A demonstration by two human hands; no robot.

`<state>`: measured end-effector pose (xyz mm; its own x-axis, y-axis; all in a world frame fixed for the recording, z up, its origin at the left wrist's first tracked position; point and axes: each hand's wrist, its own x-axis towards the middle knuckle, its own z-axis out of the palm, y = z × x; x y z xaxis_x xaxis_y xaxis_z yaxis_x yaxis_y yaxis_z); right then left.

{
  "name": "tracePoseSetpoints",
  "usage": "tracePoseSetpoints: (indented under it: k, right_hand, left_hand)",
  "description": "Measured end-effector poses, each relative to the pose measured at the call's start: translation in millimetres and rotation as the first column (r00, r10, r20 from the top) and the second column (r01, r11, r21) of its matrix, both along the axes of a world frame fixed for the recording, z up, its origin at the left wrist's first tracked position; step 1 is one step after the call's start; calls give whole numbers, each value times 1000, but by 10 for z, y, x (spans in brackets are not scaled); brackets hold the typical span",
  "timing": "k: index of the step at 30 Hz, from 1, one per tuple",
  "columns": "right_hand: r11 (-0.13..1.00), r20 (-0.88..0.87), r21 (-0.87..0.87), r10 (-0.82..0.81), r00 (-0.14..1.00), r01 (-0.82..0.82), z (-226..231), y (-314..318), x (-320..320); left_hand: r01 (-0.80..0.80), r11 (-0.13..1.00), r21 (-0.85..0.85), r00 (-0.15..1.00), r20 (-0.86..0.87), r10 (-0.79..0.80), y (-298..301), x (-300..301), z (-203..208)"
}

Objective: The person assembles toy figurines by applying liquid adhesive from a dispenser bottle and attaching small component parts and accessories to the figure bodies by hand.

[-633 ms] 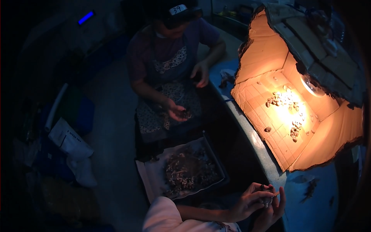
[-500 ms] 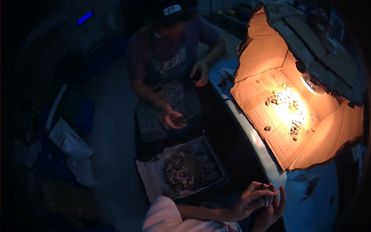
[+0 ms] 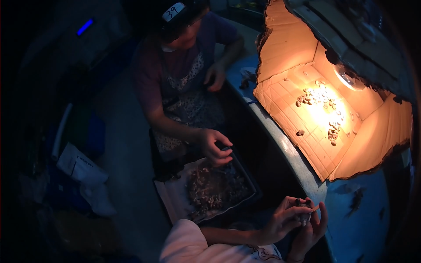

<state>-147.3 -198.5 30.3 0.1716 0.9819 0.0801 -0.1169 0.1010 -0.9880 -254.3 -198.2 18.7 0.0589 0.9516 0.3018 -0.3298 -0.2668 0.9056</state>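
Both my hands meet at the lower right, beside the table edge. Fingers of my left hand [image 3: 283,219] are closed around a small lumpy pale-and-dark piece [image 3: 303,216]; its kind is too small and dim to make out. My right hand [image 3: 315,230] supports the same piece from below and the right side, with its index finger raised. A short, thin orange-tan sliver [image 3: 315,208] shows by the fingertips. Left of my hands lies a paper-lined tray [image 3: 169,193] heaped with small brownish bits [image 3: 210,188].
A torn cardboard box [image 3: 280,101] on the blue table [image 3: 346,236] holds a lit bulb [image 3: 349,79] over scattered small brown, shell-like pieces [image 3: 334,131]. Across the tray sits a co-worker, one hand [image 3: 215,147] above it. White bags [image 3: 81,164] lie at the left.
The co-worker's hand has moved from the lap to above the tray. My view has shifted slightly. My hands keep nearly the same hold on the small piece.
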Motion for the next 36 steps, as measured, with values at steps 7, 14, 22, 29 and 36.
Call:
tracePoseSetpoints:
  k: [7,14,22,29,36]
  right_hand:
    - [1000,-119,4,9,993,-9,82,-39,59]
    - [999,-67,10,44,997,-43,96,-22,105]
    - [997,-121,57,58,991,-52,70,-41,179]
    - [990,-145,119,92,985,-75,50,-3,190]
    - [993,-137,91,82,987,-70,60,-19,166]
  left_hand:
    - [41,999,-34,999,-24,-42,-2,48,48]
    - [11,998,-58,1000,2,-11,3,115,64]
    - [5,1000,2,997,-79,-5,6,153,49]
    - [8,1000,-8,1000,-21,-8,9,184,80]
    - [-25,999,24,998,-62,26,16,166,38]
